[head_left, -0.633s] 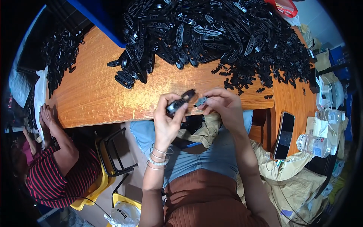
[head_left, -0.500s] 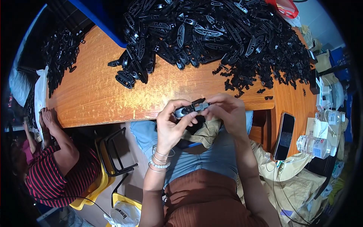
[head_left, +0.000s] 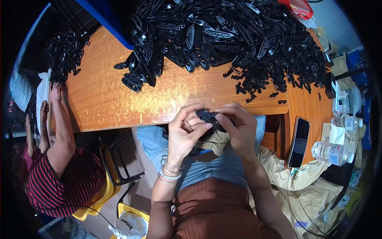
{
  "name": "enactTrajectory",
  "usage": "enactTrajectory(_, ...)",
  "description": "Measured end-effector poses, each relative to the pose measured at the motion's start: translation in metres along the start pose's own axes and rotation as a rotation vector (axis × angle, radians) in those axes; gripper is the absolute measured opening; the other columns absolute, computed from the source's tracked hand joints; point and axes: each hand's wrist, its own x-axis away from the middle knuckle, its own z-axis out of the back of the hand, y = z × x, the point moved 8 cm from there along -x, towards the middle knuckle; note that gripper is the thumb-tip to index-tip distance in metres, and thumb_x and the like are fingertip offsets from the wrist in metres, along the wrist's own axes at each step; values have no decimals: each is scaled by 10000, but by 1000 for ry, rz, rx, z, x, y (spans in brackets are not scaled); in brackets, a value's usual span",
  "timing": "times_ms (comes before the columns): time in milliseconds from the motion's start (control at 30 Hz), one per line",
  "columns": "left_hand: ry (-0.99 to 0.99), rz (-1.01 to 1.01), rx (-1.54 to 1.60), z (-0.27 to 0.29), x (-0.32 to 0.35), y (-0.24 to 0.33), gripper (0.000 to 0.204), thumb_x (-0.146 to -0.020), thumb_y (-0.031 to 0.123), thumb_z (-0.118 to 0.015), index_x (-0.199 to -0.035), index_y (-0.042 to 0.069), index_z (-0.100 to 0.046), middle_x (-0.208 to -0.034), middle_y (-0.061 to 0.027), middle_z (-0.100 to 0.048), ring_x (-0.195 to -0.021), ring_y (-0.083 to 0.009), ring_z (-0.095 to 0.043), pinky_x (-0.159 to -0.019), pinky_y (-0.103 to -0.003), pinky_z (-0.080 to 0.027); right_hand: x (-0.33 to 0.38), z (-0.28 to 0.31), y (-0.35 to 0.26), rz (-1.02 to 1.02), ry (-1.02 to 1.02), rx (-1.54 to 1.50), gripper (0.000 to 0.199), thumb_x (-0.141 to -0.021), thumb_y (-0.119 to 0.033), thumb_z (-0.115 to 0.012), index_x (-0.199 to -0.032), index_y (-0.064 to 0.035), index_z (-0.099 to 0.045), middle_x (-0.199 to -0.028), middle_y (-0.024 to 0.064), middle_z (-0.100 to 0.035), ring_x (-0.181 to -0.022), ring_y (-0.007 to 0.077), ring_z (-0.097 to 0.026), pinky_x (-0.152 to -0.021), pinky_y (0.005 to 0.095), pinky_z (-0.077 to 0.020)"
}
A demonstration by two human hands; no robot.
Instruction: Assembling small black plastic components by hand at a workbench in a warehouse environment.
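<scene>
Both hands are together just in front of the near edge of the table, above the lap. The left hand (head_left: 184,133) is curled, with its thumb and fingers closed around a small black plastic part (head_left: 210,118). The right hand (head_left: 238,126) is also curled and pinches the same part from the other side, so the part sits between the two hands and their fingertips nearly touch. A few bracelets (head_left: 170,170) are on the left wrist.

Under the hands there is a piece of beige cloth (head_left: 217,142) on the blue jeans. To the right of the right hand a dark phone (head_left: 299,141) lies on the table edge, and further right a clear plastic bottle (head_left: 332,153) lies on its side.

To the left of the left hand, well apart, another person in a striped shirt (head_left: 59,179) sits on a yellow chair (head_left: 105,191) with an arm on the wooden table (head_left: 119,103).

Beyond the hands, on the far part of the table, there is a big pile of black plastic parts (head_left: 223,40). A smaller heap of black pieces (head_left: 61,55) lies far to the left
</scene>
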Motion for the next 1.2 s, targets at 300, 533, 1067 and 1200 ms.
enactTrajectory(300, -4, 75, 22, 2, 1, 2, 252, -808, -116, -597, -1006, -37, -465, -899, -134, -626, -818, -179, -661, -708, -238, -545, 5, 11, -6, 145, 48, 213, 138, -794, 66, -602, -925, 28, -628, -981, 96, -558, -863, 140, -564, -745, 246, -444)
enactTrajectory(533, 4, 42, -40, 6, 1, -3, 249, -803, -84, -622, -956, 7, -448, -784, -53, -604, -637, -84, -615, -572, -192, -509, 7, 1, -1, 57, -34, 310, 222, -801, 33, -620, -1022, 20, -603, -949, 76, -567, -831, 113, -571, -692, 222, -444)
enactTrajectory(1067, 625, -601, -1248, 127, -80, 94, 659, -687, 351, -784, -1186, 19, -510, -1198, -220, -480, -1116, -338, -474, -978, -417, -360, 21, 42, 27, 104, -35, 564, 199, -803, -30, -627, -1001, -13, -638, -862, 89, -624, -731, 186, -595, -672, 290, -467)
enactTrajectory(1200, 417, -361, -1283, 150, -123, 77, 680, -669, 385, -788, -1223, 96, -519, -1231, -213, -467, -1131, -348, -474, -960, -427, -398, -3, 77, 2, 307, 244, 976, 141, -771, -7, -634, -909, 18, -615, -883, 130, -584, -819, 286, -560, -727, 332, -459)
